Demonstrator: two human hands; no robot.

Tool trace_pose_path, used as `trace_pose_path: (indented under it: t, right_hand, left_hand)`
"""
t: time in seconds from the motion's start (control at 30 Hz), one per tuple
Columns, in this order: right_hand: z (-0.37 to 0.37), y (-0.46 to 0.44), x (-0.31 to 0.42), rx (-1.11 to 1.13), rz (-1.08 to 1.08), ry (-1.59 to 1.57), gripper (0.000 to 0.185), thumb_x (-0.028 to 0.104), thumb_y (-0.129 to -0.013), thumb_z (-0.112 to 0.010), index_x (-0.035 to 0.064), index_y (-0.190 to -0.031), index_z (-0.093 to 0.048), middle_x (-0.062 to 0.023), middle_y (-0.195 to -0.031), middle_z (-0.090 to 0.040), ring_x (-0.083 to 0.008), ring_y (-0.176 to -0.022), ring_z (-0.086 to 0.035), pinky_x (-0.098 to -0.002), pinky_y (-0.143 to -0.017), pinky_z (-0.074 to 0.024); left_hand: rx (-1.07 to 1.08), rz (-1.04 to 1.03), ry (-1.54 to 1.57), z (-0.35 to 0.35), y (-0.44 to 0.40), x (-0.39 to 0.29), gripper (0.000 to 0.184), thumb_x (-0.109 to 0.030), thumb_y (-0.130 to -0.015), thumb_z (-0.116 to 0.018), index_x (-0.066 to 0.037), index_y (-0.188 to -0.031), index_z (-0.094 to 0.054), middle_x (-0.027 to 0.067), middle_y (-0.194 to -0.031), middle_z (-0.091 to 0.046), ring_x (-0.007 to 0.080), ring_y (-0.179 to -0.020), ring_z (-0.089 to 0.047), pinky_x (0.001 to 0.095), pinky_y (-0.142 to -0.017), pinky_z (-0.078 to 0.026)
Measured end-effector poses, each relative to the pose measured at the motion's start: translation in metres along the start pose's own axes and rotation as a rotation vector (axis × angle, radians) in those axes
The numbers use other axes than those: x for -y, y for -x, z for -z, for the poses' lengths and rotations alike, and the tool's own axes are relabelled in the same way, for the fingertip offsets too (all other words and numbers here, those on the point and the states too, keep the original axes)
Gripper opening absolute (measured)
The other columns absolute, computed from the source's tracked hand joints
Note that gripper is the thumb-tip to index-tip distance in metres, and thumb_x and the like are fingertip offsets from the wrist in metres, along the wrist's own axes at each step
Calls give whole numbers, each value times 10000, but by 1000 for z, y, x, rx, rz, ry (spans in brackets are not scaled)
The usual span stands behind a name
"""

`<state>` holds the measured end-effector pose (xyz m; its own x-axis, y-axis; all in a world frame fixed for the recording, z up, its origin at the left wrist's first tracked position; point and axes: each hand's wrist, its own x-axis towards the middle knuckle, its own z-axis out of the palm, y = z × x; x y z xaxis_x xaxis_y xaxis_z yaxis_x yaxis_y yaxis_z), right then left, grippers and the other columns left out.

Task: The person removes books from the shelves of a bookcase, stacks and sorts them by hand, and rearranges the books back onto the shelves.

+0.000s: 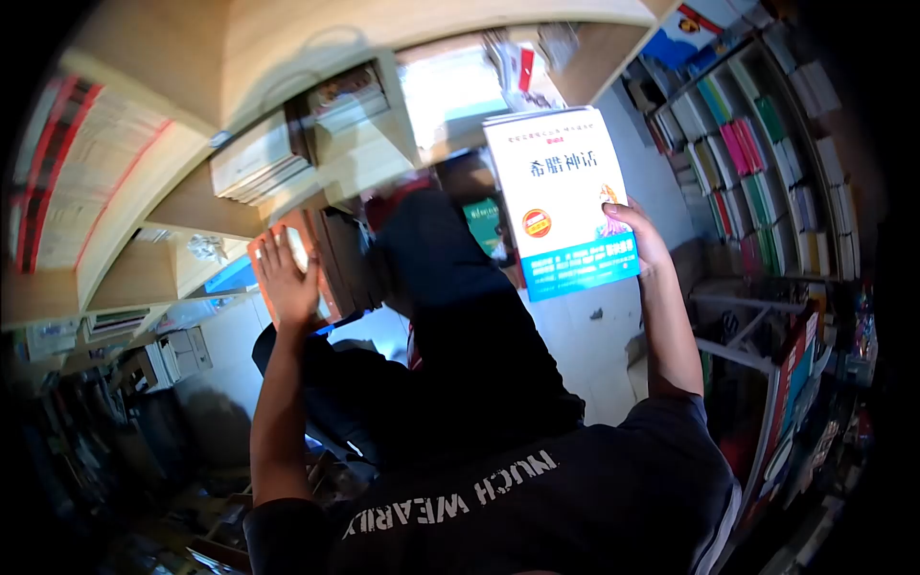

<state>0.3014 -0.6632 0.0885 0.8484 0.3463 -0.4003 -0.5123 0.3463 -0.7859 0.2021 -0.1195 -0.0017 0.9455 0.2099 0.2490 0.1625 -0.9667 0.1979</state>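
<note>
My right hand [640,235] holds a white book [561,192] by its right edge, with the thumb on the cover and the other fingers hidden behind it. The cover has black Chinese characters, a round red-orange badge, a small figure and a blue band along the bottom. My left hand [289,281] lies flat, fingers spread, on an orange-red book [321,259] at the end of a dark row of books. A green book [484,228] shows partly behind the white book's left edge.
Pale wooden shelves [278,29] with stacked books [264,165] curve across the top and left. A tall bookcase [752,163] full of book spines stands at right. Below it is a rack with a metal frame [767,412]. Light floor [594,355] shows between my legs and the rack.
</note>
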Motion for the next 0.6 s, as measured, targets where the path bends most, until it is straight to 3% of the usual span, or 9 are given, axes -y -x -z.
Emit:
trace_pose_path:
  t: [0.07,0.27,0.5,0.6]
  right_hand:
    - [52,-3,-35,-130,-58,-6,648,121,-858,-728,-82,-1399,-435,-215,-1268,-633,-271,-1130,-659,-376,-984,-537]
    - [165,-62,-156,-123,-155,1,675,124,-855,-738,-38,-1433,-428,-177,-1257,-634,-258,-1132,-644,-364,-978,-527]
    - [179,-149,-248,-111,-289,167,791,217,-793,-810,-36,-1446,-442,-163,-1256,-636,-252,-1148,-611,-347,-1008,-474]
    - [183,-179,-284,-94,-323,57,679,177,-795,-820,-21,-1358,-498,-147,-1180,-654,-246,-1048,-654,-357,-927,-521]
  left_hand:
    - [17,-24,-20,4,-4,-1,721,-455,-968,-568,-73,-1543,-362,236,-1600,-306,400,-1507,-223,504,-1229,-135]
    - [55,-69,-39,3,-6,-1,675,-365,-972,-572,-37,-1527,-374,274,-1587,-302,415,-1501,-232,501,-1226,-147]
    - [89,-72,7,1,-7,-2,680,-368,-1003,-540,11,-1532,-342,285,-1603,-263,439,-1504,-218,505,-1208,-169]
    - [121,-68,46,3,-8,-2,680,-373,-1010,-515,6,-1541,-322,283,-1609,-249,441,-1510,-193,511,-1213,-148]
